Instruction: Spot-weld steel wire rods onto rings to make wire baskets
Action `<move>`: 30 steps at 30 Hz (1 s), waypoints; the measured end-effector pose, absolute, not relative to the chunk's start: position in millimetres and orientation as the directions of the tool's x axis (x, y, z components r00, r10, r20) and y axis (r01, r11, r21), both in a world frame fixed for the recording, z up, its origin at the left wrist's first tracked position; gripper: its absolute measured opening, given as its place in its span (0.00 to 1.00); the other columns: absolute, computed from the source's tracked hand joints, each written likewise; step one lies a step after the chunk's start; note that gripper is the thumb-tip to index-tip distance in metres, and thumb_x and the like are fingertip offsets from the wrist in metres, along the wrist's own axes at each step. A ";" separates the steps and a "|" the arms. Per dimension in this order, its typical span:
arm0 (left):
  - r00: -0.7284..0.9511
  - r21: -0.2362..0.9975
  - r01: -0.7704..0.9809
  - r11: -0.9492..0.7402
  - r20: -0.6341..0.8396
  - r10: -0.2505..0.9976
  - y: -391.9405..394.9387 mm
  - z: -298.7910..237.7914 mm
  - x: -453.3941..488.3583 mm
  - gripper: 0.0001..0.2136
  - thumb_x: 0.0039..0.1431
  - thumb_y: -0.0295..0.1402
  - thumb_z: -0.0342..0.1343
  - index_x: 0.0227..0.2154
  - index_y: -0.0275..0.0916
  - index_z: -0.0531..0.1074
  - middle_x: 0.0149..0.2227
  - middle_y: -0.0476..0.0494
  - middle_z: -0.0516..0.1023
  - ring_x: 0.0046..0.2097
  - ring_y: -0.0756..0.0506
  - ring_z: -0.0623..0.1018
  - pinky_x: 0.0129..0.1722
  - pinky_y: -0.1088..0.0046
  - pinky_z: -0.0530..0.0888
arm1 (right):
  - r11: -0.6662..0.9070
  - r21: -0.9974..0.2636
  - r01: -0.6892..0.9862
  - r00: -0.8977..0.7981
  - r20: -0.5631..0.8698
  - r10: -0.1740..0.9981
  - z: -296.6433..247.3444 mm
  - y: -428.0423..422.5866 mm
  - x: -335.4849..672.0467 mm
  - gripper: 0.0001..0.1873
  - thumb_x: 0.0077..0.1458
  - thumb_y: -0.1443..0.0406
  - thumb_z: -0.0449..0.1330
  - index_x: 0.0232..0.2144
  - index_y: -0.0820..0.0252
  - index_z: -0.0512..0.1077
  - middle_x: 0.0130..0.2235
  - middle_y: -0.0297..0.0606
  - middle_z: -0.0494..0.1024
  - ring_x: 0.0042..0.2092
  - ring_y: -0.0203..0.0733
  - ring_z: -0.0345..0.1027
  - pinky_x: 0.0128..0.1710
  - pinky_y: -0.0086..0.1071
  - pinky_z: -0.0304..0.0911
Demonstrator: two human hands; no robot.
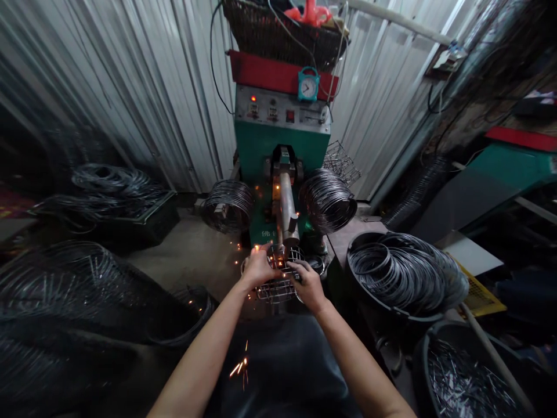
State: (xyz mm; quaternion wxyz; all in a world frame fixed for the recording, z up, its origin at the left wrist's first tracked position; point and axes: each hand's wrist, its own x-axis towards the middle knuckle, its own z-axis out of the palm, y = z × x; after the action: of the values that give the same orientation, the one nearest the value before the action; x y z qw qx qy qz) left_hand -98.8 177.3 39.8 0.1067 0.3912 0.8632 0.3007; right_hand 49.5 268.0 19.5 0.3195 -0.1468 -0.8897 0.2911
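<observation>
A round wire basket frame [278, 284] sits under the metal electrode arm [287, 209] of a green spot-welding machine [282, 145]. My left hand [257, 267] grips the frame's left rim. My right hand [308, 283] holds its right side, fingers curled on the wires. An orange glow shows at the weld point between my hands, and sparks fly down toward my lap.
Wire ring bundles hang on pegs at the left [228, 204] and right [328, 200] of the machine. A black tub of wire rings [400, 273] stands to my right, a bucket of short rods [470, 377] nearer. Wire coils [108, 186] lie at the left. Corrugated metal walls stand behind.
</observation>
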 end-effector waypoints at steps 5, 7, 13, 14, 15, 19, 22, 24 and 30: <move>-0.688 0.576 0.620 0.532 0.074 0.722 183.8 43.5 -105.9 0.40 0.32 0.40 0.65 0.53 0.36 0.60 0.52 0.35 0.67 0.54 0.36 0.66 0.48 0.61 0.66 | 0.628 -0.773 0.091 -0.660 0.425 0.619 2.6 258.0 79.6 0.12 0.52 0.65 0.58 0.40 0.58 0.73 0.39 0.41 0.77 0.42 0.43 0.71 0.44 0.35 0.66; -0.695 0.586 0.600 0.545 0.046 0.717 187.2 44.5 -110.1 0.40 0.33 0.41 0.65 0.53 0.36 0.60 0.52 0.34 0.66 0.54 0.35 0.66 0.48 0.61 0.67 | 0.567 -0.814 0.124 -0.656 0.361 0.663 -6.2 256.5 89.6 0.10 0.51 0.65 0.58 0.37 0.59 0.74 0.37 0.41 0.78 0.41 0.43 0.71 0.43 0.35 0.66; -0.694 0.592 0.597 0.541 0.043 0.718 194.1 40.9 -119.3 0.40 0.33 0.40 0.65 0.54 0.37 0.60 0.52 0.34 0.67 0.54 0.35 0.66 0.49 0.61 0.66 | 0.385 -0.893 0.233 -0.628 0.164 0.761 -32.4 249.7 115.9 0.12 0.49 0.61 0.57 0.33 0.62 0.74 0.32 0.41 0.78 0.34 0.42 0.72 0.34 0.32 0.67; -0.690 0.599 0.595 0.537 0.038 0.723 193.7 40.4 -119.1 0.40 0.33 0.40 0.65 0.53 0.36 0.60 0.52 0.34 0.67 0.54 0.35 0.66 0.48 0.61 0.66 | 0.371 -0.894 0.252 -0.632 0.138 0.762 -37.0 246.5 121.4 0.12 0.49 0.61 0.57 0.32 0.62 0.75 0.31 0.41 0.78 0.33 0.42 0.72 0.33 0.32 0.66; -0.686 0.607 0.589 0.533 0.027 0.727 192.6 40.2 -118.0 0.40 0.32 0.40 0.65 0.53 0.36 0.61 0.52 0.34 0.68 0.54 0.35 0.66 0.48 0.62 0.66 | 0.368 -0.891 0.268 -0.645 0.118 0.755 -41.8 242.8 127.6 0.11 0.48 0.61 0.57 0.31 0.61 0.75 0.30 0.41 0.78 0.32 0.42 0.72 0.32 0.32 0.66; -0.658 0.628 0.596 0.501 0.023 0.753 179.0 39.8 -103.8 0.41 0.31 0.40 0.65 0.53 0.36 0.60 0.51 0.36 0.68 0.53 0.37 0.67 0.49 0.63 0.67 | 0.405 -0.866 0.292 -0.742 0.062 0.668 -59.8 225.7 157.4 0.08 0.45 0.60 0.57 0.26 0.55 0.74 0.26 0.38 0.77 0.29 0.45 0.72 0.29 0.35 0.66; -0.646 0.601 0.632 0.490 0.058 0.761 164.8 38.5 -88.9 0.41 0.32 0.38 0.65 0.54 0.38 0.59 0.51 0.38 0.67 0.53 0.37 0.67 0.50 0.61 0.65 | 0.382 -0.854 0.354 -0.767 -0.031 0.641 -64.9 215.4 178.3 0.05 0.43 0.58 0.58 0.22 0.49 0.73 0.24 0.36 0.77 0.29 0.49 0.72 0.29 0.39 0.66; -0.642 0.584 0.650 0.486 0.079 0.763 157.7 37.6 -81.8 0.40 0.32 0.37 0.65 0.54 0.39 0.59 0.51 0.39 0.67 0.53 0.37 0.66 0.52 0.61 0.64 | 0.356 -0.842 0.406 -0.756 -0.091 0.648 -63.3 211.2 188.0 0.06 0.42 0.57 0.57 0.21 0.48 0.72 0.24 0.36 0.76 0.29 0.50 0.72 0.29 0.40 0.65; -0.643 0.583 0.648 0.489 0.077 0.762 154.3 42.1 -74.7 0.40 0.33 0.38 0.65 0.54 0.39 0.59 0.50 0.39 0.66 0.53 0.37 0.66 0.51 0.62 0.64 | 0.334 -0.836 0.435 -0.736 -0.117 0.666 -60.1 208.5 198.2 0.07 0.44 0.56 0.55 0.20 0.47 0.71 0.24 0.36 0.76 0.30 0.50 0.71 0.30 0.40 0.63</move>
State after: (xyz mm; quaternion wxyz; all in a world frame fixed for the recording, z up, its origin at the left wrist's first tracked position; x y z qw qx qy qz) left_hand -74.7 154.3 42.1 0.0963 0.4111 0.8575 0.2941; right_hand 198.2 208.5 -60.1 0.1240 -0.3411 -0.8073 0.4653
